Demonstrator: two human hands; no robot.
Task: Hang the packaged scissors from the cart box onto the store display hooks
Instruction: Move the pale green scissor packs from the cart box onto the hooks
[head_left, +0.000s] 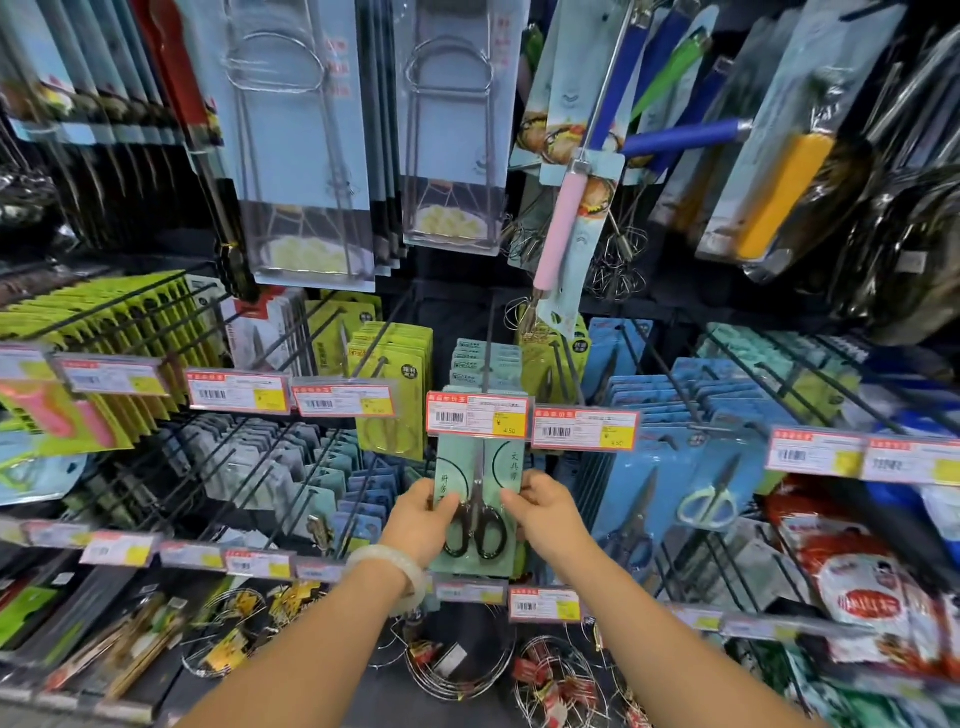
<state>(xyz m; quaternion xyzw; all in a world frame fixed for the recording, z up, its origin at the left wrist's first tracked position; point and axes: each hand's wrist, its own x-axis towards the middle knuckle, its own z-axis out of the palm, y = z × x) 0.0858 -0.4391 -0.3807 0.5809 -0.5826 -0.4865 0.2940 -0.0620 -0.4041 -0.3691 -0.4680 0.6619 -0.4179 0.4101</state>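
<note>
While both hands hold one pale green card package of black-handled scissors (476, 512) upright at the middle of the display, its top edge is hidden behind a red-bordered white price tag (478, 414), so whether its hang hole is already on the black metal display hook (487, 348) cannot be told.

Left of the grip, rows of grey and blue carded goods (291, 467) hang on other hooks. The left hand (422, 514), with a pale bangle (387, 566) at the wrist, pinches the card's left edge, thumb on the front beside the scissor handles. The right hand (545, 512) pinches the right edge in the same way.

Directly above the grip, behind the tag, several matching green cards (485, 364) already sit on the same hook, so part of the stocking appears done. Right of the grip hang blue card packages of scissors (675, 478).

The cart box is out of view, so how many packages remain cannot be judged. This one seems at the final seating or straightening stage; letting go is what remains for it.
</note>
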